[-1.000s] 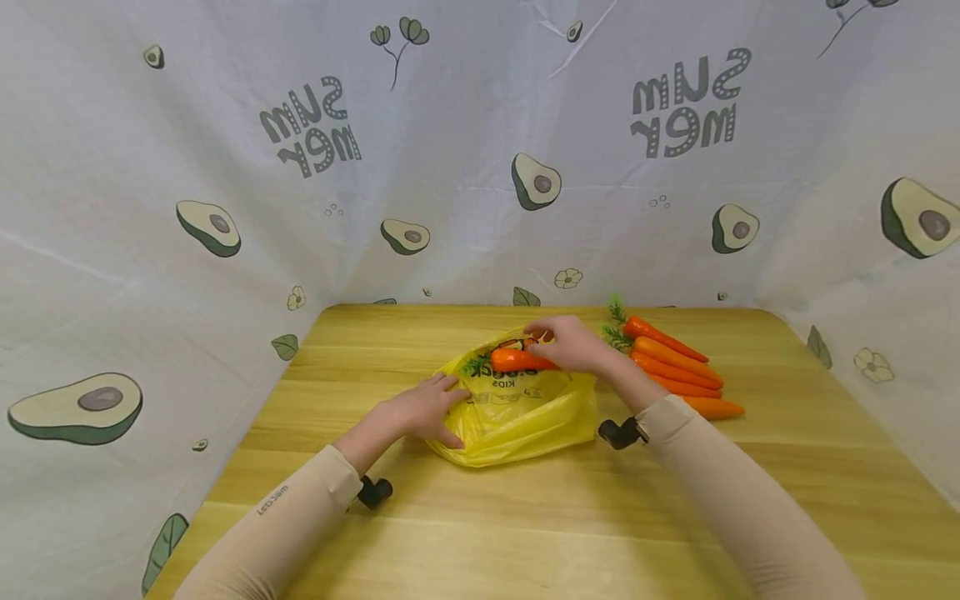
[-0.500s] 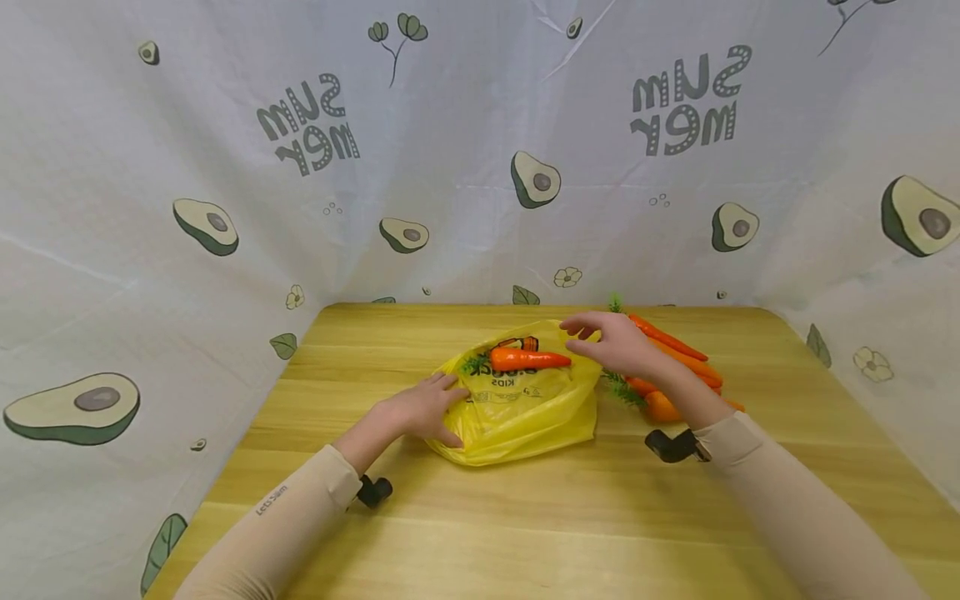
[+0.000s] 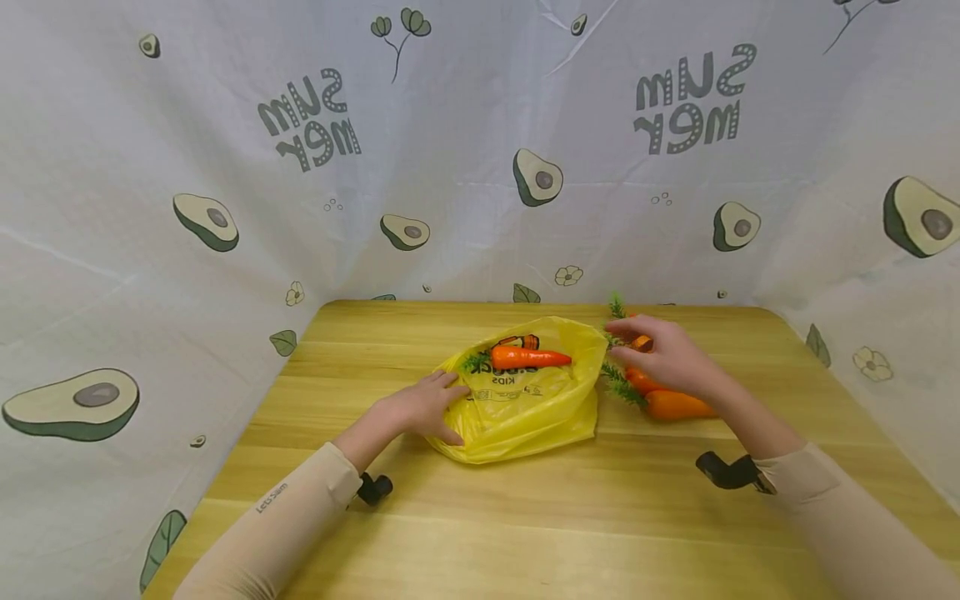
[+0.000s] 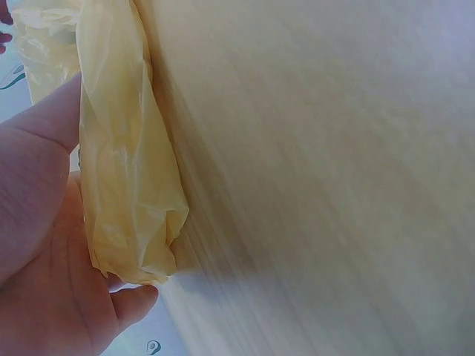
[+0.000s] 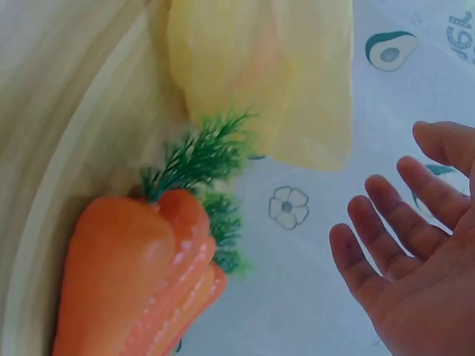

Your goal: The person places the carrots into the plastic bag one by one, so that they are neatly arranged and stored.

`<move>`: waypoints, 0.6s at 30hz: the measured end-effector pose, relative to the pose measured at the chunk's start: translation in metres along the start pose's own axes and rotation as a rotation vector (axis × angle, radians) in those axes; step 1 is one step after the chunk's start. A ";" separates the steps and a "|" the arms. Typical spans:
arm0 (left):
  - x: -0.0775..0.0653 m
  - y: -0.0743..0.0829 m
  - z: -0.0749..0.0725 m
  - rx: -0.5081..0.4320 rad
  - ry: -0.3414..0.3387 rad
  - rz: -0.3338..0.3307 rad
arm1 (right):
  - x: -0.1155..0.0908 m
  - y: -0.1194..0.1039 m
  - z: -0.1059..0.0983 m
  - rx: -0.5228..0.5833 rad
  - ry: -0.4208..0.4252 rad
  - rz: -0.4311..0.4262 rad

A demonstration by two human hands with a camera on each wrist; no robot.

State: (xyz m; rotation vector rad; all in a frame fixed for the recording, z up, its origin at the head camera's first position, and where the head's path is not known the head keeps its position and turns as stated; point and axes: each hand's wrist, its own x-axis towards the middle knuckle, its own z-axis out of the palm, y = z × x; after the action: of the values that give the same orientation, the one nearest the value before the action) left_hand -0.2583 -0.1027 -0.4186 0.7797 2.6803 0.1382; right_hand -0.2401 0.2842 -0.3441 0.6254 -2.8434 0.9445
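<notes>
A yellow plastic bag [image 3: 525,425] lies on the table with its mouth toward the left. One orange carrot [image 3: 528,358] with green leaves rests on its printed side, inside the raised rim. My left hand [image 3: 420,410] spreads its fingers and thumb at the bag's mouth; in the left wrist view the yellow film [image 4: 130,163] drapes over the thumb. At the bag's right, my right hand [image 3: 667,354] hovers above a bunch of carrots [image 3: 678,406], nothing in its fingers. In the right wrist view its fingers [image 5: 390,248] are relaxed and apart from the carrots [image 5: 119,259].
The wooden table [image 3: 510,533] reaches to a white curtain [image 3: 465,167] printed with avocados, which hangs behind and at both sides. Green leaves [image 3: 618,383] of the carrots point toward the bag. A black wrist camera [image 3: 727,471] sits under the right sleeve.
My right hand has let go of the carrot on the bag and moved right, over the bunch. The bag's right rim stands higher. My left hand stays in place.
</notes>
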 end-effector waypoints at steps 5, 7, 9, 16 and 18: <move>0.000 0.001 -0.001 0.002 -0.003 -0.004 | -0.014 0.009 -0.004 -0.005 -0.009 -0.007; 0.001 0.001 -0.001 0.007 -0.003 -0.006 | -0.020 0.013 -0.005 -0.006 -0.016 -0.014; 0.001 0.001 -0.001 0.016 -0.005 -0.008 | -0.024 0.017 -0.005 -0.010 -0.021 -0.018; 0.001 0.002 -0.003 0.015 -0.004 0.001 | -0.041 0.031 -0.004 -0.032 -0.039 -0.006; 0.001 0.002 -0.003 0.014 -0.006 0.002 | -0.046 0.034 -0.005 -0.041 -0.039 0.008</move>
State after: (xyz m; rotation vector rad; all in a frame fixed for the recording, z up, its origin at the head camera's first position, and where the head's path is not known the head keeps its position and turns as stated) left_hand -0.2593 -0.1005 -0.4154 0.7854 2.6774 0.1180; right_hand -0.2123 0.3275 -0.3684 0.6356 -2.8928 0.8828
